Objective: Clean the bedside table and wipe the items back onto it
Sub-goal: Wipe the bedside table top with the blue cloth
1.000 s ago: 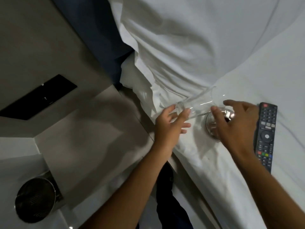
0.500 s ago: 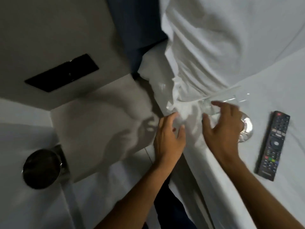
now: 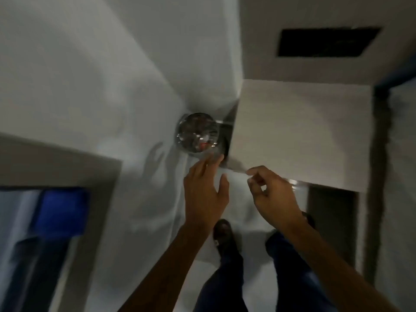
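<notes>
The pale bedside table top (image 3: pixel 304 131) fills the right middle of the blurred head view, with nothing standing on it. My left hand (image 3: pixel 204 192) reaches forward with fingers spread, its tips at the near rim of a shiny metal bin (image 3: pixel 197 131) on the floor beside the table. My right hand (image 3: pixel 272 197) hovers at the table's front edge with thumb and forefinger pinched. A faint clear glint (image 3: pixel 292 182) shows just behind it. Blur hides whether that hand holds anything.
A black wall panel (image 3: pixel 326 41) sits above the table. White bedding (image 3: pixel 403 165) lies along the right edge. My legs and a dark shoe (image 3: pixel 222 235) stand on the pale floor below the hands. A blue shape (image 3: pixel 63 210) lies at lower left.
The view has swung left from the bed to the table and bin. Both hands left the clear item on the bed; the remote and pillow are out of sight.
</notes>
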Demonstrator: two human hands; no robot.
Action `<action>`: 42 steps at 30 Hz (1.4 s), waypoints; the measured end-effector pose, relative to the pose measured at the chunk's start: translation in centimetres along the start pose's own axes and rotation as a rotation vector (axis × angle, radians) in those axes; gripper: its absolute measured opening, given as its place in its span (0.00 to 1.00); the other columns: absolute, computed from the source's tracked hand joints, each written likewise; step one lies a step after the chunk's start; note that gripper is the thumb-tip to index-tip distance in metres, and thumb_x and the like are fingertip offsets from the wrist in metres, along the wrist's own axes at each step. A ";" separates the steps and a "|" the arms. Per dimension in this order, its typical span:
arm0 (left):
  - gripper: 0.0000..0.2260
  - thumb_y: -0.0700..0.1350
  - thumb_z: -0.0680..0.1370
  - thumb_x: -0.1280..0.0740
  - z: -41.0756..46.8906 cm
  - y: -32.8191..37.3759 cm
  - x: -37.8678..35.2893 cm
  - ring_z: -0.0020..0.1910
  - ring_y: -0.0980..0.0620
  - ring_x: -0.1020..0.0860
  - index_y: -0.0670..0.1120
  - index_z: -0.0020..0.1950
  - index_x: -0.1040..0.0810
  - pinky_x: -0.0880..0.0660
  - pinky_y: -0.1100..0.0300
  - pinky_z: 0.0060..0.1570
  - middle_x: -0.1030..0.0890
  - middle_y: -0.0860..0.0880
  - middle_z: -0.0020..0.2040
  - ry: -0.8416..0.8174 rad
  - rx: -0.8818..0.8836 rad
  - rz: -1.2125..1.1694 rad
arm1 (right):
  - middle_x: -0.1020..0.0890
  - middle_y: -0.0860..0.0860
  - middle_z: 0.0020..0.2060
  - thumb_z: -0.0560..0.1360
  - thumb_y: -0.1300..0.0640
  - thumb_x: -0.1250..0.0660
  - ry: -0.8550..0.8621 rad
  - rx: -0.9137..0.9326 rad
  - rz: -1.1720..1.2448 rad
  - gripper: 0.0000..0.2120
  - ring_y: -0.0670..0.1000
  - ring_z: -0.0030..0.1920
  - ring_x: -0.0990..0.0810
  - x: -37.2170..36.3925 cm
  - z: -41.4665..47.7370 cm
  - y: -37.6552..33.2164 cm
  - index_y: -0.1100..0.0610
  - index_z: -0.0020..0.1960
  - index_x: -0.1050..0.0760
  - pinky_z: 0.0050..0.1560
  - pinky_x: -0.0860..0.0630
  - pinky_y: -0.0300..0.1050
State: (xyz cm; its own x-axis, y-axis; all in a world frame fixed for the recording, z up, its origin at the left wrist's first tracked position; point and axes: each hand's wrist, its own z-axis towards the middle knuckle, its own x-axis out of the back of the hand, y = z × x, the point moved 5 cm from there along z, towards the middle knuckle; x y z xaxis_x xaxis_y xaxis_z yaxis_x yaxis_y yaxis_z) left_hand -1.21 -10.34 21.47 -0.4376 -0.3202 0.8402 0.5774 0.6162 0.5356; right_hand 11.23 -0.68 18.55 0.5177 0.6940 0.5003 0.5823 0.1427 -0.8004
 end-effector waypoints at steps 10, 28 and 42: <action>0.09 0.43 0.81 0.35 -8.9 -17.6 22.2 0.47 0.49 0.21 0.43 0.59 0.19 0.28 0.57 0.45 0.18 0.44 0.51 0.533 0.457 0.175 | 0.19 0.42 0.40 0.75 0.40 0.37 -0.428 0.118 0.076 0.13 0.40 0.39 0.22 -20.2 -4.5 -16.2 0.47 0.53 0.22 0.41 0.25 0.37; 0.20 0.51 0.74 0.27 -10.8 -23.5 20.3 0.62 0.38 0.24 0.44 0.63 0.22 0.26 0.44 0.58 0.21 0.39 0.62 0.360 0.532 0.041 | 0.18 0.58 0.44 0.68 0.62 0.28 -0.520 -0.419 0.831 0.07 0.58 0.46 0.19 -27.6 -2.8 -17.7 0.59 0.46 0.23 0.49 0.22 0.55; 0.40 0.63 0.66 0.28 -5.0 -5.1 -10.6 0.48 0.60 0.22 0.51 0.74 0.37 0.22 0.67 0.42 0.23 0.46 0.65 -0.257 0.639 -0.778 | 0.20 0.56 0.50 0.73 0.65 0.33 -0.151 -0.520 0.403 0.20 0.58 0.47 0.18 -2.7 -0.8 9.4 0.50 0.61 0.31 0.48 0.19 0.57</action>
State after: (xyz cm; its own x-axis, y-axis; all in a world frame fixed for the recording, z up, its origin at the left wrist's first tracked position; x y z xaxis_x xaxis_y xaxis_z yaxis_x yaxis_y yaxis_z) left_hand 3.96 -13.64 10.26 -0.7101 -0.6757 0.1981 -0.3675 0.5956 0.7143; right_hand 15.80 -1.75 9.88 0.6864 0.7182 0.1143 0.6076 -0.4799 -0.6329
